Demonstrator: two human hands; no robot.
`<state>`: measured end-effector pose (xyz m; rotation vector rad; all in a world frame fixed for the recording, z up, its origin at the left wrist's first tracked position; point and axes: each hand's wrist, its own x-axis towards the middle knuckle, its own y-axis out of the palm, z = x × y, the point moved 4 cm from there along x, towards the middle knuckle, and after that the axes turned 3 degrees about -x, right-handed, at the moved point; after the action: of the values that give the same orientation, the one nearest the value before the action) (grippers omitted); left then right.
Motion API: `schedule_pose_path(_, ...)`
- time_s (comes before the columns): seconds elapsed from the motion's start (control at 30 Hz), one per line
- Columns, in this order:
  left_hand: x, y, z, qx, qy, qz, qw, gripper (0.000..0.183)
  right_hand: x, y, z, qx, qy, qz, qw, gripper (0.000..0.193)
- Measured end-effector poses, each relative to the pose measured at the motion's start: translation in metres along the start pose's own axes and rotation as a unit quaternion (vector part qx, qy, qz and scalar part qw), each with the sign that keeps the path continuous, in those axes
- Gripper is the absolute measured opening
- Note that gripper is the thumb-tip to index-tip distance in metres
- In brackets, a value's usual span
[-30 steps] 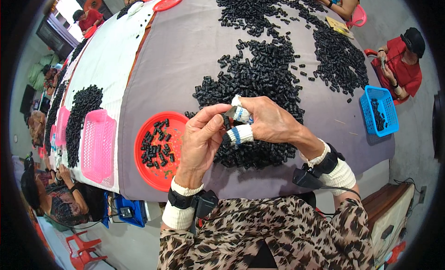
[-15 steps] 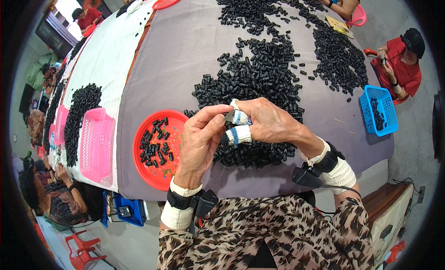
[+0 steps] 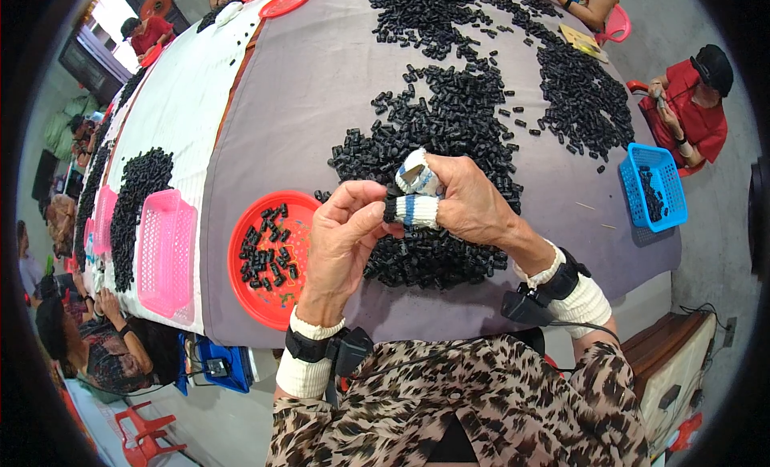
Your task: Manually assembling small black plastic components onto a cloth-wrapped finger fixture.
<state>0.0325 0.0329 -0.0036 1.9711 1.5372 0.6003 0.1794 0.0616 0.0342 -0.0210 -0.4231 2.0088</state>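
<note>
In front of my chest, my left hand [image 3: 343,236] is closed, thumb and fingers pinching a small black plastic piece [image 3: 391,209]. My right hand [image 3: 475,201] meets it from the right, its thumb and forefinger wrapped in white and blue knitted finger covers [image 3: 419,211]. A thin greyish piece like a small blade [image 3: 414,175] shows at the right thumb; the covers hide part of it. Below and beyond both hands spreads a big heap of black plastic pieces [image 3: 441,130]. Beside my left hand lies a red round tray [image 3: 306,214] with several loose black pieces.
A pink basket [image 3: 164,258] stands at the left, a blue basket [image 3: 670,182] at the right edge. More black heaps [image 3: 585,98] lie around the grey-covered table [image 3: 281,106]. A person in red [image 3: 694,106] sits at the right; others sit along the left side.
My right thumb has lifted away from the left fingertips, taking the greyish piece up and slightly right. My left hand stays nearly in place, its fingertips at the black piece.
</note>
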Motion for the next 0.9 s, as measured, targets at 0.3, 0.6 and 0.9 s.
schedule_pose_path(0.3, -0.002, 0.000, -0.004, -0.026, -0.016, 0.025, 0.999, 0.026, 0.006, 0.000, -0.008, 0.018, 0.007, 0.027, 0.999, 0.030)
schedule_pose_path(0.6, 0.001, -0.007, 0.006, -0.164, -0.029, 0.033, 0.985, 0.027, 0.007, 0.010, -0.003, -0.070, -0.010, 0.051, 0.996, 0.042)
schedule_pose_path(0.9, 0.000, -0.008, 0.009, -0.165, -0.036, 0.057, 0.984, 0.027, 0.011, 0.008, 0.006, -0.130, 0.015, 0.093, 0.987, 0.042)
